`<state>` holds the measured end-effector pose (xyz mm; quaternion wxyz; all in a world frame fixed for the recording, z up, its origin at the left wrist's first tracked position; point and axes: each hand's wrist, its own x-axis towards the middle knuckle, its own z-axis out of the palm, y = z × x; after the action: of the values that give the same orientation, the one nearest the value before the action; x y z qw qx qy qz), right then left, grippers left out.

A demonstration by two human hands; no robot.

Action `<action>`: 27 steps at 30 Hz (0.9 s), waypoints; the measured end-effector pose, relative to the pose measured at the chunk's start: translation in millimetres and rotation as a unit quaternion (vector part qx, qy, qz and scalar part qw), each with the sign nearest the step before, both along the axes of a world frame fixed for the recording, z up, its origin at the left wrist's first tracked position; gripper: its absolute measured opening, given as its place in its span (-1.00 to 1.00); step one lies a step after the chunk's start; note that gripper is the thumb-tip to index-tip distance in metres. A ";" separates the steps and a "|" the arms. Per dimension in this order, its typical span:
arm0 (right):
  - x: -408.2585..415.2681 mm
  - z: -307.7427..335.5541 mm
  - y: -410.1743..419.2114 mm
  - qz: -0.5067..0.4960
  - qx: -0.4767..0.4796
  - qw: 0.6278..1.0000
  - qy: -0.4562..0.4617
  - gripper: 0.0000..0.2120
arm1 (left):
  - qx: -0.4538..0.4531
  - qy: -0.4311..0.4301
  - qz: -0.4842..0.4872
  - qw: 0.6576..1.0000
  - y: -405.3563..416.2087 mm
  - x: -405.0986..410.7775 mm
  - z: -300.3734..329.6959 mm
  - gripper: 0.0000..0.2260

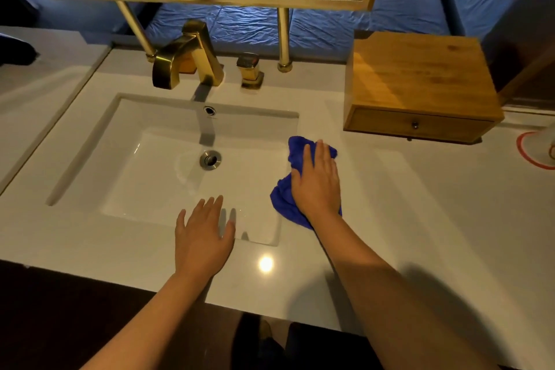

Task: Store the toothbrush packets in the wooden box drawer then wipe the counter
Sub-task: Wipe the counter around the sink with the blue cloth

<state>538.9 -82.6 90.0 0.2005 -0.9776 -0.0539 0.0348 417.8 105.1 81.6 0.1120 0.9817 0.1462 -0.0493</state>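
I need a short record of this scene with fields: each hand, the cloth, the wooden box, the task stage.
left hand: open, fingers spread, at the near edge of the white rectangular sink
right hand: pressing flat on the crumpled blue cloth
cloth: on the white counter, right of the sink
wooden box: drawer closed
task stage: wiping

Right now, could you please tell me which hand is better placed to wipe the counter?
The right. The right hand presses flat on the blue cloth on the counter, between the sink and the wooden box. The left hand is open and empty by the sink's near rim.
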 end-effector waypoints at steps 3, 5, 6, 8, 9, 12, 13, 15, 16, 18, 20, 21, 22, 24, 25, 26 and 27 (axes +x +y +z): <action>-9.5 -1.5 28.1 0.049 0.040 0.998 0.008 -0.53 | -0.002 -0.003 0.001 1.000 0.2 0.5 -0.6 -0.32; -21.6 1.1 39.0 0.068 0.095 0.993 0.023 -0.57 | -0.003 -0.002 0.003 1.000 0.9 -0.8 -1.1 -0.34; -28.4 4.1 41.8 0.069 0.140 0.987 0.042 -0.58 | -0.007 -0.002 0.005 1.000 1.2 -1.4 -1.2 -0.36; -39.5 12.9 37.7 0.019 0.269 0.959 0.088 -0.57 | -0.016 -0.004 0.009 1.000 0.6 -2.0 -0.4 -0.40; -41.8 17.9 30.1 -0.028 0.329 0.939 0.095 -0.56 | -0.018 -0.004 0.009 1.000 0.2 -2.1 0.0 -0.41; -27.3 25.7 -14.6 -0.126 0.295 0.947 -0.006 -0.54 | -0.024 -0.006 0.010 1.000 -0.8 -1.3 2.4 -0.39; -15.9 23.7 -32.8 -0.142 0.236 0.961 -0.037 -0.55 | -0.021 -0.006 0.009 1.000 -0.3 -1.2 2.6 -0.37; 7.8 14.2 -60.5 -0.161 0.109 0.980 -0.035 -0.53 | -0.017 -0.008 0.006 1.000 0.4 -1.6 2.4 -0.32; 16.3 7.8 -65.9 -0.158 0.057 0.985 -0.026 -0.51 | -0.019 -0.008 0.007 1.000 0.8 -1.8 2.0 -0.32; 25.8 -1.6 -55.6 -0.126 -0.003 0.992 -0.028 -0.48 | -0.022 -0.007 0.010 1.000 0.4 -2.0 1.8 -0.31; 30.3 -2.8 -26.6 -0.073 -0.019 0.997 -0.031 -0.47 | -0.019 -0.005 0.011 1.000 0.0 -1.1 1.9 -0.31; 31.4 -2.1 -10.9 -0.045 -0.022 0.998 -0.027 -0.45 | -0.017 -0.005 0.011 1.000 0.4 -0.7 1.6 -0.32; 32.7 -0.7 2.5 -0.021 -0.022 0.999 -0.022 -0.44 | -0.016 -0.005 0.010 1.000 0.8 -0.5 1.4 -0.32; 33.1 2.5 14.8 0.008 -0.021 1.000 -0.007 -0.40 | -0.014 -0.003 0.008 1.000 1.9 -1.0 1.1 -0.32; 31.6 2.8 13.3 0.021 -0.024 0.999 -0.003 -0.38 | -0.015 -0.002 0.008 1.000 2.0 -1.6 1.0 -0.32; 28.2 2.5 7.6 0.040 -0.025 0.999 -0.003 -0.36 | -0.016 -0.001 0.008 1.000 1.9 -1.9 1.2 -0.32; 23.9 2.5 -0.1 0.064 -0.025 0.998 -0.002 -0.35 | -0.018 0.000 0.007 1.000 1.7 -2.0 1.2 -0.32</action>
<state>562.8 -82.7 92.6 0.1730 -0.9770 -0.1158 0.0470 415.7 106.8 82.8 0.1299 0.9784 0.1526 -0.0510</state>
